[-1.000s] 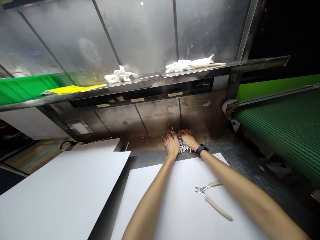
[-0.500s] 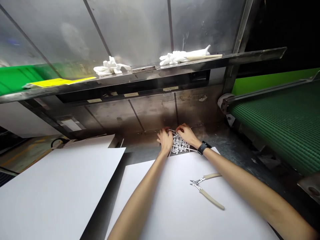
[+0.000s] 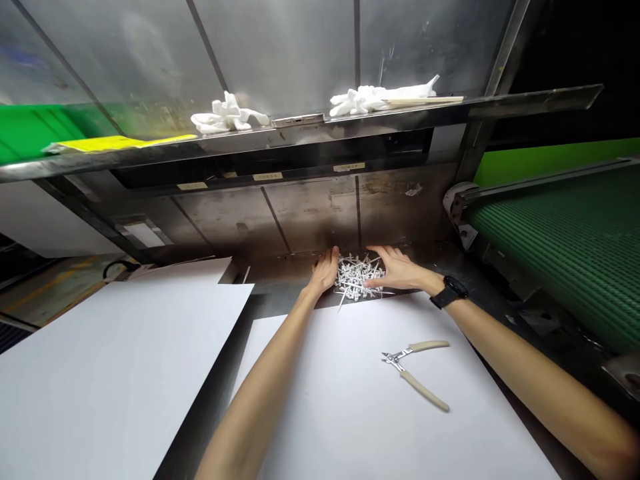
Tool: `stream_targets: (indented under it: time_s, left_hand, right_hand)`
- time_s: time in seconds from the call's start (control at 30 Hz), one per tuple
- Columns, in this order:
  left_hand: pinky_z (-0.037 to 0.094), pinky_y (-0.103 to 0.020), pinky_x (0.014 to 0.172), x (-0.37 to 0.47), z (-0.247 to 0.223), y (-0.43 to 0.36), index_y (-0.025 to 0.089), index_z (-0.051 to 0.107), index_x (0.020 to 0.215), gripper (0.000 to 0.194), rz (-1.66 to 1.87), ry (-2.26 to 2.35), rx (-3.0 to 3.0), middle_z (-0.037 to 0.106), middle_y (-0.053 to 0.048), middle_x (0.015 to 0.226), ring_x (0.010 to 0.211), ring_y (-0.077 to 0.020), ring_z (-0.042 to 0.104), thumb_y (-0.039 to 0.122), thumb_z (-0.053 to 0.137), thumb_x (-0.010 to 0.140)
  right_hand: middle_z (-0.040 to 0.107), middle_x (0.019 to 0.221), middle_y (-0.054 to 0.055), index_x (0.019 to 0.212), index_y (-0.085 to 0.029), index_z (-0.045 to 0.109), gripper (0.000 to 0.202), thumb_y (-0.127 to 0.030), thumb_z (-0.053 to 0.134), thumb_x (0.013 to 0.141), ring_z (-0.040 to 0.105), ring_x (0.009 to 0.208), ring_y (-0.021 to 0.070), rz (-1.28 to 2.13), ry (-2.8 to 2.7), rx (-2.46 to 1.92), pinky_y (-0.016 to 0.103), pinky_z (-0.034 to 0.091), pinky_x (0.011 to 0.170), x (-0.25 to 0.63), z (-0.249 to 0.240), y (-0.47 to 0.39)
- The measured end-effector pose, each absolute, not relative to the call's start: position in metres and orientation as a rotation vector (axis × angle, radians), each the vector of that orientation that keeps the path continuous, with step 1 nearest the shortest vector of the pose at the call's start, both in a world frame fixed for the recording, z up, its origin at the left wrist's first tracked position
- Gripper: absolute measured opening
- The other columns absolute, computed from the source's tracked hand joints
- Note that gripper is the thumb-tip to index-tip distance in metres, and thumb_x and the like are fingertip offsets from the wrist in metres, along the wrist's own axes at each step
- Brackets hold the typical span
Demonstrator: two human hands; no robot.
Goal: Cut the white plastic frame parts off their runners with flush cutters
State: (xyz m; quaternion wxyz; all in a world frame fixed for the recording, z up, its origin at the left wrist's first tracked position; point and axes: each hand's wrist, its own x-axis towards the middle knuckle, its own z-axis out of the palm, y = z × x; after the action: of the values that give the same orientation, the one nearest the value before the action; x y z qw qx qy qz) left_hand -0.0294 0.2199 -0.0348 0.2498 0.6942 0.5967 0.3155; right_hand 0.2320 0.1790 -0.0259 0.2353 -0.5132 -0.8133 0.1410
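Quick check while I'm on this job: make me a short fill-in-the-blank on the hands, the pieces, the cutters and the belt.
1. The small pieces between the left hand and the right hand are ____ in colour.
2. The watch is on the ____ wrist.
3. Of the two hands, ____ is holding the cutters, which lie on the white sheet.
4. The ribbed belt is ____.

Missing words: white; right; neither; green.

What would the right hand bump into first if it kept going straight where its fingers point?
Probably the pile of little white pieces, just left of the right hand. Its thumb may be touching them; depth is hard to judge.
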Motion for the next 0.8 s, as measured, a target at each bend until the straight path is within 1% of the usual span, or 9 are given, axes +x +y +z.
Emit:
stream_targets:
  time_s: [0.03,0.07,0.2,0.27,0.4,0.5,0.67,0.73,0.8]
  left_hand:
    - [0.038,-0.063,0.126,-0.030,-0.034,0.219,0.017,0.063,0.145,0.050,0.843,1.582,1.906,0.058,-0.015,0.152,0.145,-0.0346,0.053,0.052,0.063,0.109]
    - [0.039,-0.062,0.126,-0.029,-0.032,0.218,0.018,0.062,0.146,0.051,0.829,1.539,1.924,0.057,-0.016,0.153,0.146,-0.0344,0.053,0.054,0.062,0.110]
    - [0.040,-0.061,0.126,-0.029,-0.023,0.211,0.019,0.058,0.152,0.060,0.752,1.390,2.007,0.057,-0.017,0.155,0.144,-0.0337,0.055,0.063,0.054,0.111]
    - [0.042,-0.060,0.125,-0.032,-0.017,0.210,0.018,0.056,0.154,0.065,0.685,1.331,2.055,0.058,-0.017,0.154,0.142,-0.0336,0.058,0.065,0.056,0.109]
    - [0.045,-0.058,0.123,-0.045,-0.007,0.211,0.019,0.055,0.155,0.073,0.509,1.257,2.152,0.057,-0.018,0.155,0.139,-0.0341,0.060,0.061,0.076,0.099]
    - [0.047,-0.058,0.120,-0.057,-0.006,0.212,0.022,0.057,0.154,0.077,0.393,1.262,2.199,0.061,-0.017,0.151,0.137,-0.0351,0.061,0.058,0.084,0.092]
    - [0.044,-0.067,0.119,-0.059,-0.017,0.209,0.021,0.053,0.158,0.089,0.316,1.378,2.237,0.061,-0.019,0.149,0.141,-0.0413,0.056,0.059,0.089,0.085]
    - [0.043,-0.067,0.119,-0.057,-0.020,0.209,0.019,0.051,0.159,0.089,0.307,1.394,2.266,0.059,-0.020,0.150,0.141,-0.0417,0.055,0.058,0.087,0.088]
    - [0.044,-0.065,0.119,-0.056,-0.019,0.209,0.019,0.050,0.160,0.083,0.299,1.375,2.306,0.057,-0.019,0.150,0.140,-0.0400,0.055,0.056,0.083,0.093]
  right_hand:
    - [0.047,0.159,0.019,0.168,-0.025,0.042,0.105,-0.061,0.095,0.084,0.044,0.144,0.0467,0.398,-2.266,-1.445,0.069,0.038,0.119,0.235,-0.028,0.177]
    - [0.048,0.158,0.019,0.168,-0.025,0.043,0.105,-0.060,0.095,0.084,0.045,0.143,0.0468,0.406,-2.294,-1.482,0.069,0.037,0.119,0.237,-0.031,0.176]
    - [0.058,0.146,0.017,0.156,-0.021,0.058,0.076,-0.057,0.086,0.095,0.051,0.138,0.0417,0.405,-2.349,-1.603,0.067,0.035,0.121,0.238,-0.041,0.184]
    - [0.059,0.144,0.016,0.153,-0.021,0.060,0.068,-0.056,0.082,0.099,0.052,0.137,0.0402,0.391,-2.364,-1.623,0.067,0.034,0.122,0.239,-0.042,0.189]
    - [0.058,0.147,0.016,0.156,-0.021,0.056,0.068,-0.054,0.080,0.102,0.052,0.137,0.0401,0.359,-2.394,-1.625,0.066,0.037,0.121,0.242,-0.039,0.195]
    - [0.057,0.147,0.016,0.158,-0.021,0.054,0.068,-0.053,0.079,0.103,0.054,0.136,0.0397,0.344,-2.401,-1.634,0.066,0.040,0.119,0.241,-0.037,0.196]
    - [0.057,0.147,0.016,0.160,-0.021,0.051,0.068,-0.050,0.079,0.104,0.054,0.136,0.0394,0.375,-2.419,-1.562,0.065,0.043,0.117,0.231,-0.036,0.196]
    - [0.058,0.146,0.016,0.159,-0.020,0.051,0.068,-0.048,0.079,0.104,0.057,0.132,0.0378,0.433,-2.414,-1.511,0.061,0.048,0.114,0.229,-0.035,0.197]
    - [0.058,0.146,0.016,0.159,-0.020,0.052,0.066,-0.047,0.079,0.105,0.060,0.129,0.0358,0.496,-2.398,-1.469,0.057,0.052,0.111,0.228,-0.034,0.197]
